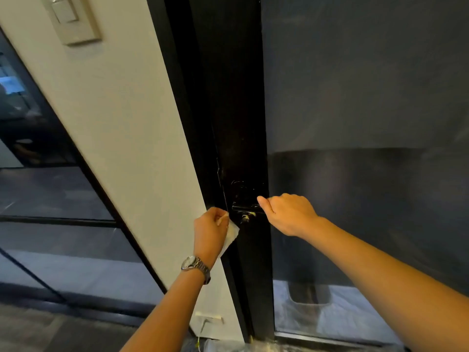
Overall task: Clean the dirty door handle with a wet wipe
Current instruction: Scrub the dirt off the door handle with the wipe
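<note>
R hand clenched round black lever door handle; L hand w/ wristwatch grips white wet wipe just beside it.

left wrist: metal-link wristwatch, dial apparently pale | forearms: bare, sleeveless

The door handle under the right hand's fingers looks like black metal with a dull sheen, flecked with pale grime. The wet wipe bunched in the left hand is soft, thin white cloth-like paper. The wristwatch below that hand is polished metal. The door frame above the fingers is matt black; the panel beside it looks like smooth, hazy glass.
</note>
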`<state>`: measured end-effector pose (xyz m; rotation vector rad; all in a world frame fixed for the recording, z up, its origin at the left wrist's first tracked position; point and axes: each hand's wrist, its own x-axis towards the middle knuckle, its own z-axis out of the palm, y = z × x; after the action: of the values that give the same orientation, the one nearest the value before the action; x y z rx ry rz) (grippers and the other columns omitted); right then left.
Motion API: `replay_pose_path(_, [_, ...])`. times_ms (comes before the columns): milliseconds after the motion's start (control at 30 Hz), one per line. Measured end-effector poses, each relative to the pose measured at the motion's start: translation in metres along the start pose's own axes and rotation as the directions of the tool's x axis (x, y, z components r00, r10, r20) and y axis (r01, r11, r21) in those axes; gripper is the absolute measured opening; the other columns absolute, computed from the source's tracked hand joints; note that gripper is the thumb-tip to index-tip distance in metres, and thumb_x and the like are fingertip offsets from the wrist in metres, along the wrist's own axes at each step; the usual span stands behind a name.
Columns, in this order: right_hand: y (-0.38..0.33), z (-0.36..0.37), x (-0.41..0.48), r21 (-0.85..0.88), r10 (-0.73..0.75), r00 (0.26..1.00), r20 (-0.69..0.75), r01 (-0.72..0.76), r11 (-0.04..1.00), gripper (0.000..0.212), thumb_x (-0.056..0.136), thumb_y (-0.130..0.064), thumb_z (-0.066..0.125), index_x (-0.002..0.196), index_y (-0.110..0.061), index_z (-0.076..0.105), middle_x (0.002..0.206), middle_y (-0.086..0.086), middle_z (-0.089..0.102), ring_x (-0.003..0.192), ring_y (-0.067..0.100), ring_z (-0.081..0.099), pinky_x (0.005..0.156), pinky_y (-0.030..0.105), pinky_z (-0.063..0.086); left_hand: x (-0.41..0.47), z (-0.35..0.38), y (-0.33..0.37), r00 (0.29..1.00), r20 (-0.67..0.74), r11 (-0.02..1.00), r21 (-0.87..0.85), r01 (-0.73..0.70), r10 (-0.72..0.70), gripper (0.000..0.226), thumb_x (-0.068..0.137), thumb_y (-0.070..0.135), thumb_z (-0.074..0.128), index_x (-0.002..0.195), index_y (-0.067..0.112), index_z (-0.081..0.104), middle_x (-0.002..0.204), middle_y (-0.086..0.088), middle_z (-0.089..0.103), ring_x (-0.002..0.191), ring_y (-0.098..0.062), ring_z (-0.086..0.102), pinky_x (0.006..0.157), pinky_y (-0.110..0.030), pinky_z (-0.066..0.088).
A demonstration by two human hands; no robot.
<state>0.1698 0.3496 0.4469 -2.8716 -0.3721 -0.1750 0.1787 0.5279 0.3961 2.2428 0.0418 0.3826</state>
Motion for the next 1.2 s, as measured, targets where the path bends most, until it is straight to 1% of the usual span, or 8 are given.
replay_pose_path(200, [-0.001,0.006,0.001,0.026,0.030,0.997,-0.078,-0.028,0.999,0.055,0.102,-0.037,0.018,0.059,-0.015,0.043,0.054,-0.001,0.042,0.058,0.023,0.050,0.059,0.034,0.041,0.009,0.039,0.000,0.987,0.122,0.988,0.102,-0.118,0.105,0.023,0.088,-0.003,0.043,0.104,0.003,0.059,0.086,-0.010,0.060,0.064,-0.009,0.050,0.052,-0.006,0.041])
replay_pose_path(400, [-0.002,0.006,0.004,0.038,0.075,0.994,-0.075,-0.073,0.997,0.058,0.102,-0.036,0.018,0.052,-0.014,0.039,0.049,0.000,0.040,0.045,0.019,0.039,0.053,0.033,0.039,0.021,0.027,-0.017,0.877,0.336,0.867,0.245,-0.433,0.343,0.027,0.092,0.009,0.044,0.115,0.011,0.058,0.110,-0.006,0.056,0.086,-0.019,0.057,0.077,-0.025,0.050])
replay_pose_path(600, [-0.005,0.007,0.007,-0.023,0.089,0.992,-0.091,-0.092,0.996,0.058,0.102,-0.034,0.019,0.052,-0.012,0.038,0.048,0.001,0.039,0.042,0.018,0.035,0.042,0.029,0.027,0.025,0.030,-0.003,0.880,0.365,0.866,0.279,-0.415,0.305,0.031,0.090,0.004,0.044,0.118,0.013,0.055,0.121,-0.013,0.047,0.087,-0.028,0.062,0.078,-0.020,0.045])
replay_pose_path(733, [-0.006,0.005,0.006,-0.013,0.104,0.992,-0.071,-0.105,0.994,0.058,0.102,-0.033,0.020,0.049,-0.013,0.034,0.047,0.001,0.037,0.041,0.018,0.033,0.042,0.029,0.025,0.038,0.012,-0.012,0.792,0.537,0.771,0.359,-0.526,0.290,0.033,0.089,0.027,0.035,0.108,0.010,0.056,0.109,-0.018,0.058,0.088,-0.030,0.060,0.084,-0.037,0.052])
replay_pose_path(800, [-0.006,0.005,0.005,-0.008,0.105,0.992,-0.075,-0.106,0.994,0.059,0.102,-0.034,0.020,0.049,-0.013,0.035,0.047,0.000,0.037,0.041,0.017,0.033,0.042,0.028,0.024,0.037,0.019,-0.012,0.813,0.508,0.787,0.359,-0.502,0.287,0.030,0.090,0.025,0.039,0.110,0.007,0.054,0.103,-0.015,0.058,0.082,-0.028,0.061,0.082,-0.039,0.054])
replay_pose_path(933, [-0.007,0.006,0.006,-0.009,0.110,0.991,-0.081,-0.111,0.994,0.058,0.102,-0.034,0.020,0.050,-0.013,0.035,0.047,0.000,0.038,0.042,0.017,0.034,0.042,0.028,0.026,0.030,0.032,-0.004,0.814,0.465,0.775,0.346,-0.529,0.348,0.031,0.091,0.010,0.045,0.121,0.014,0.052,0.123,-0.014,0.050,0.089,-0.027,0.062,0.084,-0.029,0.051])
replay_pose_path(1067, [-0.006,0.005,0.005,0.000,0.116,0.991,-0.072,-0.117,0.993,0.058,0.102,-0.034,0.020,0.049,-0.013,0.033,0.046,0.000,0.036,0.041,0.017,0.032,0.042,0.028,0.024,0.045,0.018,-0.009,0.786,0.560,0.778,0.359,-0.516,0.263,0.032,0.089,0.022,0.047,0.117,0.006,0.052,0.107,-0.015,0.061,0.089,-0.027,0.062,0.086,-0.035,0.052])
replay_pose_path(1200, [-0.007,0.004,0.004,-0.013,0.113,0.990,-0.079,-0.114,0.993,0.058,0.102,-0.034,0.020,0.050,-0.013,0.033,0.047,0.000,0.036,0.041,0.017,0.032,0.042,0.028,0.024,0.040,0.024,-0.011,0.832,0.449,0.767,0.390,-0.510,0.325,0.033,0.092,0.008,0.043,0.123,0.004,0.052,0.132,-0.017,0.048,0.113,-0.029,0.052,0.097,-0.033,0.041])
